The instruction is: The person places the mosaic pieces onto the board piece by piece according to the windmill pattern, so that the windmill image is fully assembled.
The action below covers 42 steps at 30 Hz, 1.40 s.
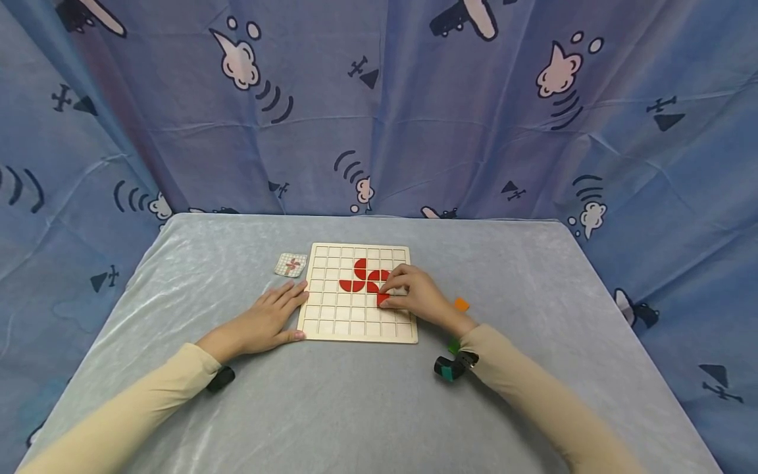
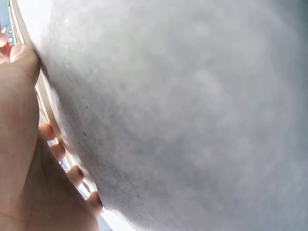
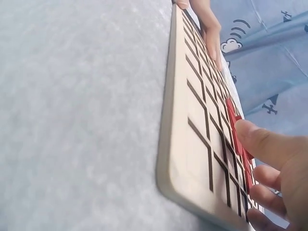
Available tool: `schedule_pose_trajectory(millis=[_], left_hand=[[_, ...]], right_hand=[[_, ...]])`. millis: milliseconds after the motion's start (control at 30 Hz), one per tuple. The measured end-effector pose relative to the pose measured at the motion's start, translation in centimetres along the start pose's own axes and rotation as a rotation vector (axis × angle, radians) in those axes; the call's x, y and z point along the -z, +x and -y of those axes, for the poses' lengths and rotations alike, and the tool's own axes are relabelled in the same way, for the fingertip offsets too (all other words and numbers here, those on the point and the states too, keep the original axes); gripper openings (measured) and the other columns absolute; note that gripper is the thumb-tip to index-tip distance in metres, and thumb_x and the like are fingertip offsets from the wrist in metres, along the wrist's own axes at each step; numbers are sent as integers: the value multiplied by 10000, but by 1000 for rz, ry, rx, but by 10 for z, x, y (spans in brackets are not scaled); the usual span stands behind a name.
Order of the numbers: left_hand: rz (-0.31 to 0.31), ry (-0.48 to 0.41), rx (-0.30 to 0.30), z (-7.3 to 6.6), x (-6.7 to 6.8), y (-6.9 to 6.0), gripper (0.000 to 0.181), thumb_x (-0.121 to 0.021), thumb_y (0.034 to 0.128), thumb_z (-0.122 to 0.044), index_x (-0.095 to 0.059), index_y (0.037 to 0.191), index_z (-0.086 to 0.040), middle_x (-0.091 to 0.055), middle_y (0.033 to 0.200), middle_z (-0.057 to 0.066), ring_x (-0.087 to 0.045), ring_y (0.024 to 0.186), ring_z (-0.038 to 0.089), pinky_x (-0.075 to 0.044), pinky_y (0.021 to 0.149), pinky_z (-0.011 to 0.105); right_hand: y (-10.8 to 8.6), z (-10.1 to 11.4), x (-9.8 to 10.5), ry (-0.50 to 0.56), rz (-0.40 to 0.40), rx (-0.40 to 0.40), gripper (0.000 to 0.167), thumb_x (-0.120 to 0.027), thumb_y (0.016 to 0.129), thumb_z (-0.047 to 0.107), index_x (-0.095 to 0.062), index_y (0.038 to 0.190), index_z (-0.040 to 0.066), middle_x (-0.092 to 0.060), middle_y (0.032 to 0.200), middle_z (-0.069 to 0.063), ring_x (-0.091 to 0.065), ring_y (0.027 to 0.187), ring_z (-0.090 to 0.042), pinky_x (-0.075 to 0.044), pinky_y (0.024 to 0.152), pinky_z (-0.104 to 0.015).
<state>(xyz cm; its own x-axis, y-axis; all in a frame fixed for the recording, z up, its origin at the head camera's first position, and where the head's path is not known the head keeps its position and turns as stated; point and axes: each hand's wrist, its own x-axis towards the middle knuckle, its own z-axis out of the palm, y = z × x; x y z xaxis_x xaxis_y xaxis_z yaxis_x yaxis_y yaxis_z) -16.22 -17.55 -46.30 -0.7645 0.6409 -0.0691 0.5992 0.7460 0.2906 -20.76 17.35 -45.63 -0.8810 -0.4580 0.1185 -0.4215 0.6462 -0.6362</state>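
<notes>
A pale wooden grid board [image 1: 331, 322] lies on the table, with several red tiles [image 1: 353, 286] in a pinwheel-like cluster on it. My right hand [image 1: 422, 295] reaches over the board's right side and pinches a red tile [image 1: 381, 300] between thumb and fingers, at the cluster's lower right. In the right wrist view the thumb [image 3: 246, 130] lies against red. My left hand [image 1: 266, 320] rests beside the board, fingers extended and fingertips at its left edge. The left wrist view shows the fingertips [image 2: 75, 175] along that edge.
A small card [image 1: 291, 264] with a red pattern on a grid lies left of the board. Right of the board are an orange piece [image 1: 461, 304] and a green piece [image 1: 454, 346], the green one partly hidden by the right wrist. A patterned blue curtain [image 1: 403, 164] hangs behind the table.
</notes>
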Motion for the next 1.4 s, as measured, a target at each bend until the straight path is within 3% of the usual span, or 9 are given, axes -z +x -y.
schedule_pose_trajectory(millis=[200,467,1400], left_hand=[[9,-5,4,-1,1,0,804,-563,970,-501,-264,1563,-47,-165,1669,144,-154,1538,404,-204,1195,635],[19,-6,10,1,0,0,806,-548,972,-516,-256,1567,-57,-156,1672,138,-145,1542,396,-198,1197,636],[12,-7,8,0,1,0,812,-547,971,-520,-256,1567,-52,-167,1669,140,-153,1539,401,-202,1197,633]], right_hand=[[5,5,-6,-10,1,13,211,-857,774,296,-804,957,204,-641,1047,19,-561,940,-148,-479,766,-282],[7,5,-13,-29,-20,50,210,-853,777,296,-802,958,201,-639,1063,12,-575,1007,-151,-496,885,-344],[8,6,-16,-73,-29,73,223,-853,771,292,-800,963,193,-635,1067,3,-559,1029,-166,-502,909,-371]])
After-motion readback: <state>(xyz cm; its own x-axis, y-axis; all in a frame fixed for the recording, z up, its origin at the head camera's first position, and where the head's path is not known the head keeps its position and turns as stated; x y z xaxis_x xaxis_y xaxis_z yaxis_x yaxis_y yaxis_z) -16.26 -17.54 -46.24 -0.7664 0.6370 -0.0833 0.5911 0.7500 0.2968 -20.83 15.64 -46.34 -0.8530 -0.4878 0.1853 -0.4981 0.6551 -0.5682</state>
